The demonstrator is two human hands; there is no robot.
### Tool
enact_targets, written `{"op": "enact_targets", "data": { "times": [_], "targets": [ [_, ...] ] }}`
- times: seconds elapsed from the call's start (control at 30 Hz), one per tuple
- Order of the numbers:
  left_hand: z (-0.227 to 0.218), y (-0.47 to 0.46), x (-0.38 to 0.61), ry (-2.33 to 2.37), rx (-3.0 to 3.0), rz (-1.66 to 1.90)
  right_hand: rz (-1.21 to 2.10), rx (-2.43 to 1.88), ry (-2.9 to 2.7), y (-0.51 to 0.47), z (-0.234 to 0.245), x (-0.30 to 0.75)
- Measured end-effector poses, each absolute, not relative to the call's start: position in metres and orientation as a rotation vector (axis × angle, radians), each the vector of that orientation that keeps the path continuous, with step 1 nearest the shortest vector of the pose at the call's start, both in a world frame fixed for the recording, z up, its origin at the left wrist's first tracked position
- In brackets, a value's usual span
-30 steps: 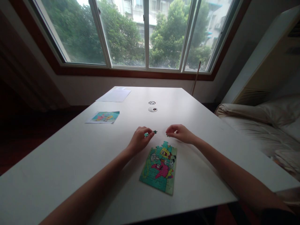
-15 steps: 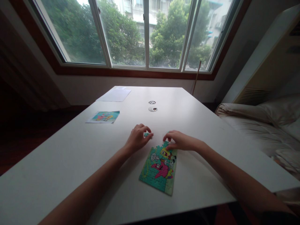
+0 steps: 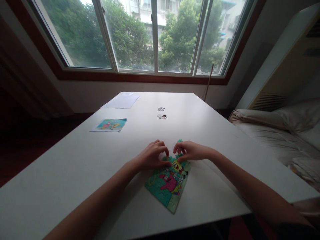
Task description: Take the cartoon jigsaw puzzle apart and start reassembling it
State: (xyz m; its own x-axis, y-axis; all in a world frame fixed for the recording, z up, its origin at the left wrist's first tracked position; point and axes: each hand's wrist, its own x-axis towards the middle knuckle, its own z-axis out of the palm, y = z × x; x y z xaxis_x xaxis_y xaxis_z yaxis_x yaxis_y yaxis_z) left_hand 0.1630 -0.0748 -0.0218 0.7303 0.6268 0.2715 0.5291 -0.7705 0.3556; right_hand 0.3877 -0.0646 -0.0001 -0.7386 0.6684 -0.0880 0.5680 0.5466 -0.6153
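Note:
A partly assembled jigsaw puzzle (image 3: 165, 191) with cartoon figures on a green-blue ground lies tilted on the white table. Its far edge is jagged, and a narrow strip of it shows beyond my right hand. My left hand (image 3: 153, 156) curls over the far left edge, thumb lying on the puzzle and fingertips bent down at its rim. Whether a loose piece is under those fingers is hidden. My right hand (image 3: 192, 150) grips the far right part, thumb on top beside the yellow figure and fingers bent around the edge.
On the white table (image 3: 112, 176), a picture sheet (image 3: 111, 125) with a similar scene lies to the left. White paper (image 3: 120, 101) is behind it. Two round inserts (image 3: 162, 116) sit mid-table. A pale sofa (image 3: 275, 133) stands at right, a window (image 3: 155, 36) ahead.
My left hand has moved right and nearer, from beside the puzzle onto its edge; the small piece it held no longer shows. The puzzle has turned slightly clockwise, my right hand staying on it.

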Motion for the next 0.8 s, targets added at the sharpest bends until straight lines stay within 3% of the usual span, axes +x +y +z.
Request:
{"op": "enact_targets", "data": {
  "times": [0.5, 0.8],
  "targets": [
    [-0.021, -0.075, 0.159, 0.898, 2.600, 0.557, 1.645, -0.843, -2.009, -0.057, -0.002, 0.393],
    [-0.020, -0.079, 0.169, 0.958, 2.364, 0.807, 1.498, -0.919, -1.906, -0.058, -0.002, 0.386]
  ]
}}
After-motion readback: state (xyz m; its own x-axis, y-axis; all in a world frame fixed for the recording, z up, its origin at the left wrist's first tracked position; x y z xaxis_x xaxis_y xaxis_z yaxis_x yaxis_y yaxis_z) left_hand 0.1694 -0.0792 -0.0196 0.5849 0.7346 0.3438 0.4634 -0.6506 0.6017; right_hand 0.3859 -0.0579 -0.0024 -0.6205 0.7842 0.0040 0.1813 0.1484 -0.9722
